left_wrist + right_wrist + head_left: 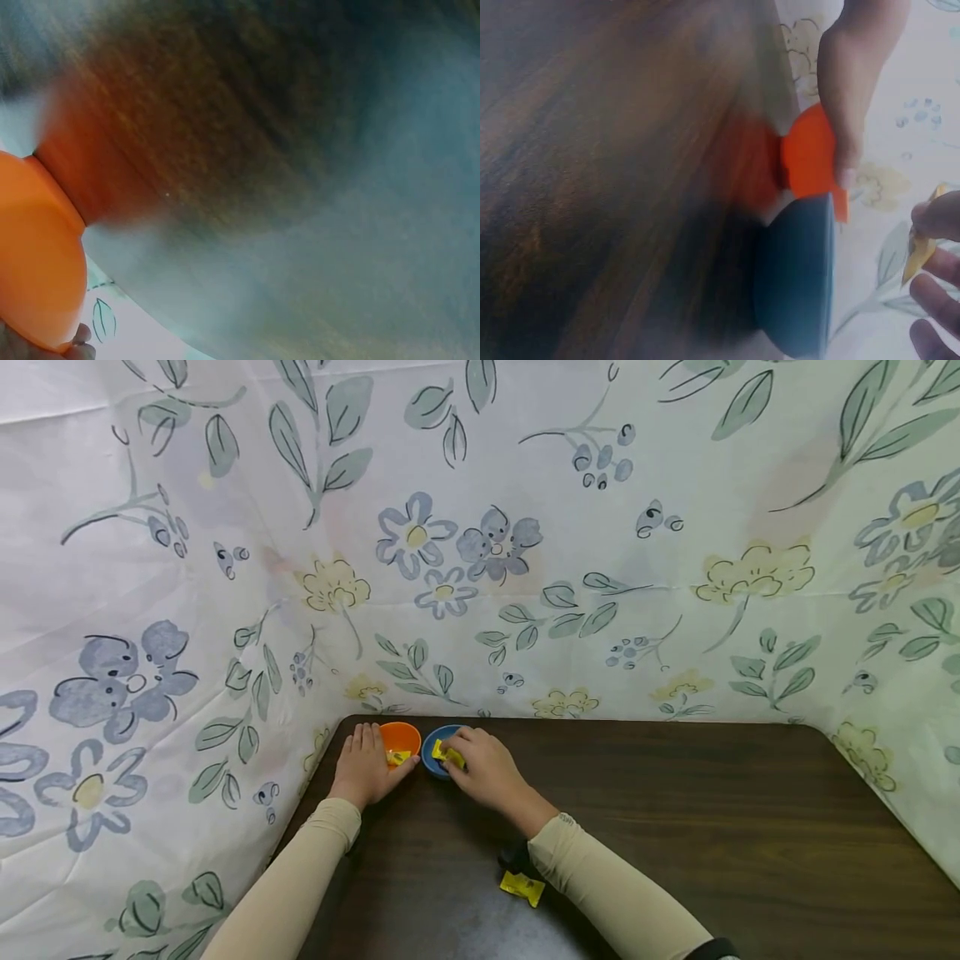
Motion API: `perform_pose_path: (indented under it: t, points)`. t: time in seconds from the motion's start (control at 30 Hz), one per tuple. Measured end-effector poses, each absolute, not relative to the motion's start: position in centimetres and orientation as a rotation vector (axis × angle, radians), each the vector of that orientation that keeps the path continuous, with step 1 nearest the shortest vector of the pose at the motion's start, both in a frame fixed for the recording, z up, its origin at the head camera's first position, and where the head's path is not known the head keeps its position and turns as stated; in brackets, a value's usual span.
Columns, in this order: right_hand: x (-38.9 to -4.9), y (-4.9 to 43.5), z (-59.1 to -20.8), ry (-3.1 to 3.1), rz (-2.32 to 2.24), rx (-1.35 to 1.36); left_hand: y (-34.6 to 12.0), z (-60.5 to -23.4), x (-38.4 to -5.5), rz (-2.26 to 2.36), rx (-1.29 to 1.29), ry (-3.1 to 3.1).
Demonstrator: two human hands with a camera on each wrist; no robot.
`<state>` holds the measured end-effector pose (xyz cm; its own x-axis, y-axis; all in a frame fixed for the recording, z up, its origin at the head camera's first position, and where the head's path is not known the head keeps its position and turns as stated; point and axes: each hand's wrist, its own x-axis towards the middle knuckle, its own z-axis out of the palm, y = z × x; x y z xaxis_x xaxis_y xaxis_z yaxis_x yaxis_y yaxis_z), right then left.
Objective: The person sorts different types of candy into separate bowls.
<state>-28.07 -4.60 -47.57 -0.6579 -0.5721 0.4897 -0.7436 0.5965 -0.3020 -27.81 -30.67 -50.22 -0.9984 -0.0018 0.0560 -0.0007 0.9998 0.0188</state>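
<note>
My left hand [367,767] rests against the orange bowl [400,736] at the table's far left corner, its fingers straight along the left side and its thumb by the near rim. A yellow wrapped packet [399,758] shows inside that bowl. Close by on the right stands a blue bowl [433,766]. Over it, my right hand [483,768] pinches another small yellow packet [450,753] between thumb and fingers. In the right wrist view this packet [917,259] is held above the level of the blue bowl's rim [830,277]. The blue bowl's inside is mostly hidden.
One more yellow packet [522,888] lies on the dark wooden table [675,827], near my right forearm. Flower-printed cloth [570,568] hangs behind the table and along its sides. A black object [513,857] shows under my right wrist.
</note>
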Motion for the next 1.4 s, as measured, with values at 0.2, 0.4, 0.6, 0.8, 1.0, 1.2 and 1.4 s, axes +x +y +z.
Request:
perform_pose_path:
  t: [0.2, 0.4, 0.6, 0.8, 1.0, 1.2, 1.4]
  points:
    - [-28.4, -5.3, -47.4, -2.478, 0.718, 1.078, -30.8, -50.2, -27.9, -0.039, 0.001, -3.077]
    - [-28.9, -6.5, -47.2, -2.490, 0.745, 1.074, -30.8, -50.4, -28.0, -0.020, -0.006, -3.050]
    - [-29.2, -7.9, -46.8, -2.542, 0.729, 1.054, -30.9, -50.3, -27.9, -0.014, -0.016, -3.058]
    - [-29.9, -9.4, -46.5, -2.555, 0.707, 1.048, -31.1, -50.2, -27.9, 0.000, -0.007, -3.064]
    - [-30.7, -10.6, -46.6, -2.615, 0.794, 0.947, -31.0, -50.0, -27.8, 0.000, -0.016, -3.064]
    - [-31.1, -11.8, -47.6, -2.669, 0.856, 0.963, -31.1, -49.8, -27.7, 0.030, -0.003, -3.086]
    - [-31.3, -11.8, -48.5, -2.710, 0.886, 0.988, -31.0, -50.0, -27.8, 0.035, -0.019, -3.110]
